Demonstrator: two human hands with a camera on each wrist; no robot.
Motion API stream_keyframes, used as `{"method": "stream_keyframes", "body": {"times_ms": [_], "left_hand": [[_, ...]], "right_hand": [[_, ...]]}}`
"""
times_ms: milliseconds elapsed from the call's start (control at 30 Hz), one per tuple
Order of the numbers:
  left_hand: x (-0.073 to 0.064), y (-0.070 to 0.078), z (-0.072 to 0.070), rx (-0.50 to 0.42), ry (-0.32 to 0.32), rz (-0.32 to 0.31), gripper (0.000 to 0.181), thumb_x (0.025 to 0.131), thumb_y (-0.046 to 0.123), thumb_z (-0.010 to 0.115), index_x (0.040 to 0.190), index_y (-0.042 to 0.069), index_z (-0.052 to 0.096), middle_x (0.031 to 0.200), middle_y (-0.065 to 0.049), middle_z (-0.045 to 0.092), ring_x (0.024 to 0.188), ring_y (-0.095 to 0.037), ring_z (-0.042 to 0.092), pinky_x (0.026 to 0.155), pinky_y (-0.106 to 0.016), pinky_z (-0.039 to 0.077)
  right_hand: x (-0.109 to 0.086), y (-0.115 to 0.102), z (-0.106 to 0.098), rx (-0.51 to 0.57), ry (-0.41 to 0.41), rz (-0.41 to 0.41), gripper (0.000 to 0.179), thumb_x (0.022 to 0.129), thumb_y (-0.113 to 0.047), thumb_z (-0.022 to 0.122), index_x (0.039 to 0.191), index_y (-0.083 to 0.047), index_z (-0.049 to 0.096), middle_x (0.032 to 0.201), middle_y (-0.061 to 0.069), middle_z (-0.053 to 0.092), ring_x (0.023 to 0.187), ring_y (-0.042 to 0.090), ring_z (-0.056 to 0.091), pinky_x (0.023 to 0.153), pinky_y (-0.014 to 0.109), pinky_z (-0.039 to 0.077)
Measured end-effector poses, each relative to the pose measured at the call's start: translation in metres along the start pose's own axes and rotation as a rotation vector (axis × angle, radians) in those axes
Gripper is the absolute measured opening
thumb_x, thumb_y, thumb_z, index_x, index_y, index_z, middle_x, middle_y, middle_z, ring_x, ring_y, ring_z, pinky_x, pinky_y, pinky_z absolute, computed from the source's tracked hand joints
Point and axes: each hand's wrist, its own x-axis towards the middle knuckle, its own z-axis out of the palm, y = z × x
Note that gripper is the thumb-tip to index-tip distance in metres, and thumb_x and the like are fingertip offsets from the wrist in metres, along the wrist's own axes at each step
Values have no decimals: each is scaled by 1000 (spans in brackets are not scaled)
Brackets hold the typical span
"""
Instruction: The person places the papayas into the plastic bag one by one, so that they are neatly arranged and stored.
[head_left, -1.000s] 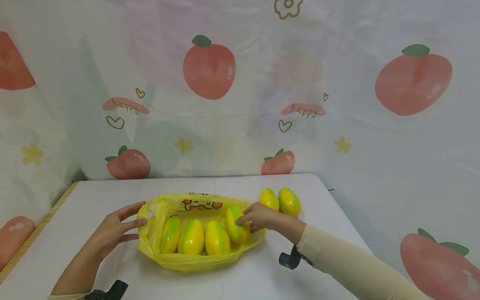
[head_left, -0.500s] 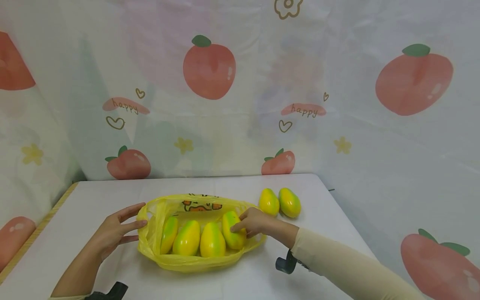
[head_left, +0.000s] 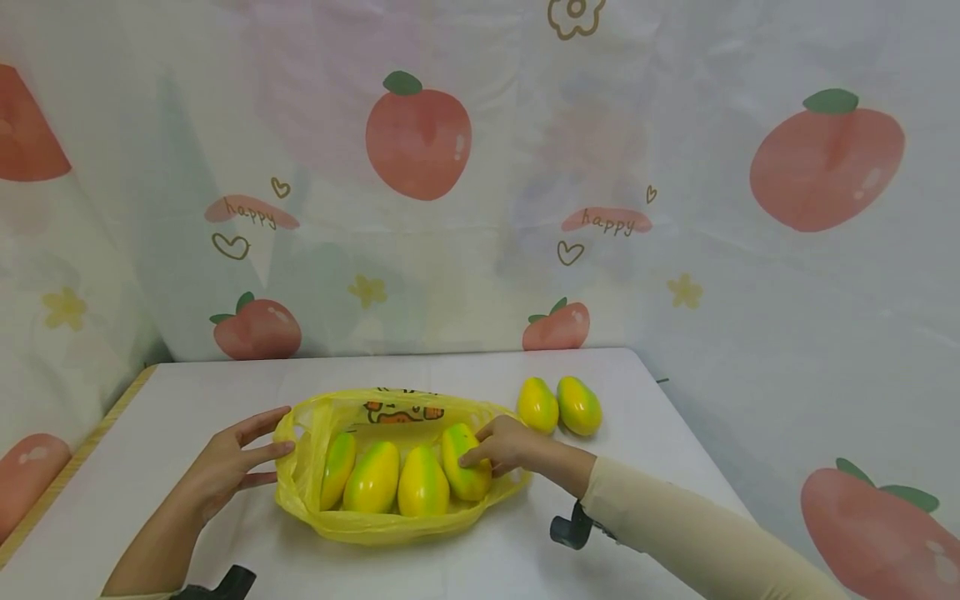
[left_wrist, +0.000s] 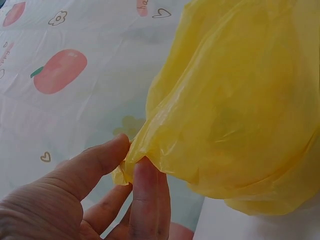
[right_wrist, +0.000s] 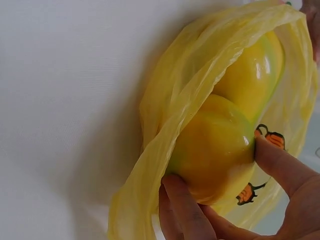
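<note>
A yellow plastic bag [head_left: 375, 527] lies on the table with its mouth spread wide, and several yellow-green mangoes [head_left: 371, 477] sit in a row inside. My left hand [head_left: 234, 457] pinches the bag's left edge between thumb and fingers, as the left wrist view also shows. Reaching over the right side of the mouth, my right hand [head_left: 510, 443] grips the rightmost mango [head_left: 463, 462]. In the right wrist view its fingers [right_wrist: 187, 205] and thumb lie on opposite sides of that mango [right_wrist: 212, 145], inside the bag.
Behind my right hand, two more mangoes [head_left: 579, 406] lie side by side on the white table [head_left: 247, 383]. A fruit-printed cloth [head_left: 465, 250] hangs along the table's back and sides. The wooden table edge [head_left: 75, 450] shows at the left.
My right hand has moved slightly left and down with the mango, mostly in the first half second. The two middle mangoes have shifted a little left. My left hand stays put.
</note>
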Motion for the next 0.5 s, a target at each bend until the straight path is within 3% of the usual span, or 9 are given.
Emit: {"method": "stream_keyframes", "body": {"times_ms": [233, 500], "left_hand": [[-2, 3, 0, 19, -1, 9, 80, 92, 33, 70, 155, 9, 28, 159, -23, 23, 124, -24, 52, 86, -34, 59], [-3, 3, 0, 13, -4, 11, 80, 92, 34, 70, 155, 9, 28, 159, -23, 24, 122, -21, 53, 86, -35, 59]], "right_hand": [[-2, -3, 2, -4, 10, -11, 57, 80, -22, 83, 124, 7, 61, 112, 13, 61, 92, 22, 65, 76, 37, 62], [0, 0, -2, 5, 8, 3, 64, 82, -29, 82, 129, 8, 58, 120, 19, 62, 98, 28, 67, 77, 37, 62]]}}
